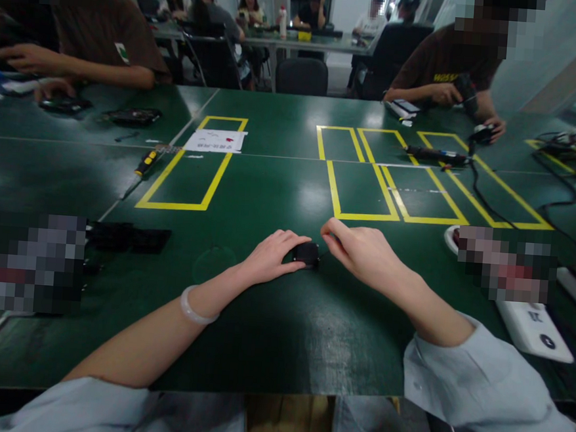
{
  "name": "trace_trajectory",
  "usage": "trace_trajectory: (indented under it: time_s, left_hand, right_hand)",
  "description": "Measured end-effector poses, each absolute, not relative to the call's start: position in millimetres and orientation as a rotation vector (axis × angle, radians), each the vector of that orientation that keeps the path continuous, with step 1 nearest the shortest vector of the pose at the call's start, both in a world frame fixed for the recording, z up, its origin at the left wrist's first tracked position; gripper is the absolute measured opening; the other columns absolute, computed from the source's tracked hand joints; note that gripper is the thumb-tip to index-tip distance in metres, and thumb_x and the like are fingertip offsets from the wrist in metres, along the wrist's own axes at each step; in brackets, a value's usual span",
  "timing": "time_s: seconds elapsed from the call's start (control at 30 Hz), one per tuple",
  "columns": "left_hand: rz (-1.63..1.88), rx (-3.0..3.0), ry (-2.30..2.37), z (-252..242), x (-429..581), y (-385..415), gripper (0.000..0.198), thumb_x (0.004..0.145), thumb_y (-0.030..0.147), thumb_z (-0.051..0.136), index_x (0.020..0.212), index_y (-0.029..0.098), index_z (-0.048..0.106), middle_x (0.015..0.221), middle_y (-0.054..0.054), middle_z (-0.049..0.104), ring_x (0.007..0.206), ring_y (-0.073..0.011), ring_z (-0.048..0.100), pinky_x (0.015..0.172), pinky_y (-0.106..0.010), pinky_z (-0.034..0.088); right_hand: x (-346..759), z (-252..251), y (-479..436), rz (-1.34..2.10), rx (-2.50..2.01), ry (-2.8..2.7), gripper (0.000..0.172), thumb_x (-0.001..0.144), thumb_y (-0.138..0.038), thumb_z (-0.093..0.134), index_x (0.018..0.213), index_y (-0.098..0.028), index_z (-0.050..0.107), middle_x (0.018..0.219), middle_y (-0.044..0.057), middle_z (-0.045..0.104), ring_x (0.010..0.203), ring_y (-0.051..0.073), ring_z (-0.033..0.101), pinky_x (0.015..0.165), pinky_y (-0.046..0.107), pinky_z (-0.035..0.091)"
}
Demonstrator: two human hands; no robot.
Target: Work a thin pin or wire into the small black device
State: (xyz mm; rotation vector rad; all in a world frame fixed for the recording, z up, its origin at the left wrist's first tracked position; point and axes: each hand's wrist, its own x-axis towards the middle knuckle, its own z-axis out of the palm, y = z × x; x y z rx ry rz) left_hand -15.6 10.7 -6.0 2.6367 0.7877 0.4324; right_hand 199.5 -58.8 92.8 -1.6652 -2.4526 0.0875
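A small black boxy part (307, 253) rests on the green table (260, 332) just in front of me. My left hand (270, 257) curls over its left side, fingers wrapped on it, and a pale bangle circles that wrist. My right hand (359, 248) sits at the part's right side with thumb and fingers pinched together at its edge; what the pinch holds is too small to make out.
Yellow taped rectangles (187, 169) mark the table ahead, one with a white sheet (216, 140). A screwdriver (146, 162) lies left, black parts (129, 236) nearer left, a white power strip (531, 325) right. Two people work at the far side, one holding a powered driver (467, 91).
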Motion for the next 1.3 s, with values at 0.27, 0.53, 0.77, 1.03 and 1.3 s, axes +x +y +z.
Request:
trace_trajectory:
  time_s: [0.27, 0.53, 0.77, 1.03, 1.3]
  left_hand:
    - [0.438, 2.627, 0.789, -4.8, -14.5, 9.9, 0.047, 0.092, 0.047, 0.053, 0.133, 0.025, 0.047, 0.116, -0.008, 0.057, 0.104, -0.0242, 0.052, 0.092, -0.038, 0.043]
    - [0.45, 2.628, 0.792, -7.7, -15.2, 11.0, 0.047, 0.091, 0.047, 0.054, 0.131, 0.023, 0.048, 0.116, -0.008, 0.057, 0.103, -0.0242, 0.052, 0.093, -0.039, 0.042]
    - [0.44, 2.632, 0.789, -8.0, -14.5, 11.9, 0.048, 0.091, 0.048, 0.054, 0.133, 0.024, 0.047, 0.116, -0.008, 0.057, 0.103, -0.0241, 0.052, 0.092, -0.038, 0.043]
    - [0.444, 2.636, 0.791, -6.7, -14.3, 10.3, 0.048, 0.092, 0.048, 0.053, 0.132, 0.023, 0.048, 0.116, -0.007, 0.057, 0.102, -0.0237, 0.052, 0.091, -0.038, 0.043]
    - [0.459, 2.629, 0.776, -7.6, -14.3, 11.1, 0.048, 0.092, 0.049, 0.052, 0.133, 0.024, 0.047, 0.116, -0.008, 0.057, 0.103, -0.0241, 0.052, 0.092, -0.039, 0.043]
  right_hand:
    - [200.2, 96.8, -60.0, 0.136, -1.612, -2.458, 0.021, 0.096, -0.026, 0.034, 0.105, -0.02, 0.051, 0.082, 0.003, 0.069, 0.066, 0.016, 0.061, 0.056, 0.025, 0.028]
    - [199.0, 93.0, -59.6, 0.082, -1.69, -2.443, 0.033, 0.099, -0.041, 0.031, 0.099, -0.019, 0.055, 0.075, 0.004, 0.068, 0.065, 0.017, 0.062, 0.055, 0.026, 0.027]
    - [198.5, 92.7, -60.4, 0.133, -1.637, -2.45, 0.024, 0.097, -0.03, 0.032, 0.106, -0.019, 0.051, 0.077, 0.003, 0.068, 0.062, 0.016, 0.06, 0.055, 0.025, 0.026]
    - [199.1, 91.6, -60.6, 0.138, -1.587, -2.425, 0.024, 0.098, -0.033, 0.033, 0.101, -0.02, 0.053, 0.079, 0.002, 0.069, 0.066, 0.015, 0.061, 0.056, 0.025, 0.027]
    - [199.4, 87.7, -59.8, 0.077, -1.689, -2.392, 0.027, 0.098, -0.034, 0.031, 0.104, -0.019, 0.053, 0.076, 0.002, 0.069, 0.06, 0.015, 0.06, 0.053, 0.025, 0.025]
